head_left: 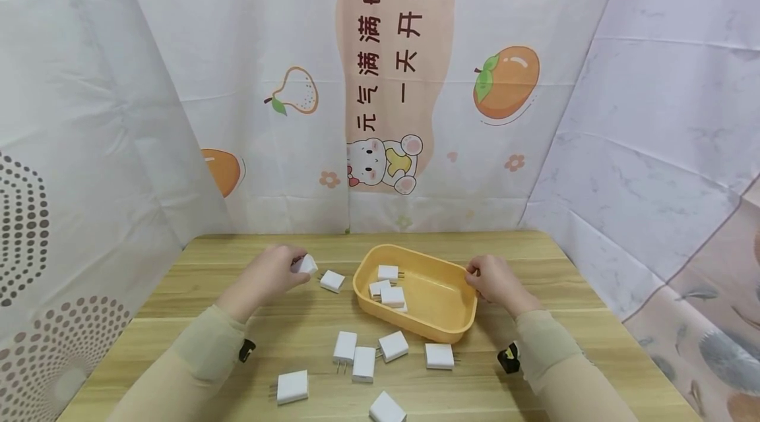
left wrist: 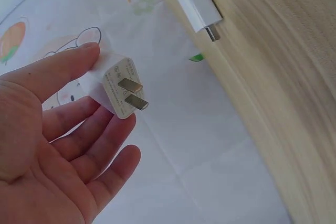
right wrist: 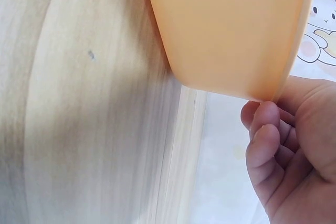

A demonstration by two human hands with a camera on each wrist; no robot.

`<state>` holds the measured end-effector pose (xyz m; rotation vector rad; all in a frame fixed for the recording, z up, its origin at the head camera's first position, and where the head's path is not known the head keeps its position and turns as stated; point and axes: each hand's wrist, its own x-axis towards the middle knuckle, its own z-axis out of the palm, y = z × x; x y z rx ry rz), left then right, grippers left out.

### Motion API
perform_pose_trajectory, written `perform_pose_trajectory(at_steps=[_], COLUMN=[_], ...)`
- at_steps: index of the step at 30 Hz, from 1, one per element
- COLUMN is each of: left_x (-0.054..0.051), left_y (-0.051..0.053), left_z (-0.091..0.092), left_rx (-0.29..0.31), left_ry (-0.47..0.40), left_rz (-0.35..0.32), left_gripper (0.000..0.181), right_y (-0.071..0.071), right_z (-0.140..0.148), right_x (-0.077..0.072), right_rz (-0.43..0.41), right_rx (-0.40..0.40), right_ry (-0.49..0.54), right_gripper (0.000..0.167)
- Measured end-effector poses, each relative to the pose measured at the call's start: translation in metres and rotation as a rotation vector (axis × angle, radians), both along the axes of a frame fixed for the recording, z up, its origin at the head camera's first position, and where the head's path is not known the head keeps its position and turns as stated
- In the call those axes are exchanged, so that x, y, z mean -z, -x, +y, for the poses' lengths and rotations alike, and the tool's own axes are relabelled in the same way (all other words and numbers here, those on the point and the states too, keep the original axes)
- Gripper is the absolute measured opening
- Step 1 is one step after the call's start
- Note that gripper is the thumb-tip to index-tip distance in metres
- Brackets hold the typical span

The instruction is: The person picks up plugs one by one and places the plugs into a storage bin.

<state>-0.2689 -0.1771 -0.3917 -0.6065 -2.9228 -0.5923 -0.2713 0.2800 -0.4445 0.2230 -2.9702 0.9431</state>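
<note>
My left hand (head_left: 279, 271) pinches a white charger plug (left wrist: 113, 85) between thumb and fingers, its two metal prongs facing the wrist camera. Just right of that hand, another white charger (head_left: 332, 281) lies on the table. A yellow-orange plastic basket (head_left: 442, 328) stands at the centre right with several white chargers (head_left: 392, 297) gathered at its left end. At the basket's right end, my right hand (head_left: 493, 280) grips the rim between thumb and curled fingers. The right wrist view shows the basket's outer wall (right wrist: 226, 30) above those fingers.
Several more chargers lie on the wooden table (head_left: 220, 395) in front of the basket, among them one at the left (head_left: 292, 387), one at the right (head_left: 439, 356) and one at the near edge (head_left: 387, 407). A printed curtain (head_left: 285, 165) hangs behind the table.
</note>
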Motion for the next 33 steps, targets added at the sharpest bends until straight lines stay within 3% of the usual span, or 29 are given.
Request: perform_pose_trajectory(at_steps=[9, 33], left_x=[-0.0032, -0.0038], left_y=[-0.0034, -0.0045], left_z=[0.0007, 0.0051], left_rx=[0.013, -0.017], left_ry=[0.009, -0.004], left_rz=[0.06, 0.037], left_gripper=[0.025, 0.038], right_y=[-0.0001, 0.0003], right_z=[0.0012, 0.0025], right_x=[-0.0011, 0.0011], right_rz=[-0.009, 0.016], right_rx=[-0.001, -0.009], right_ry=[0.005, 0.0], right_gripper=[0.009, 0.009])
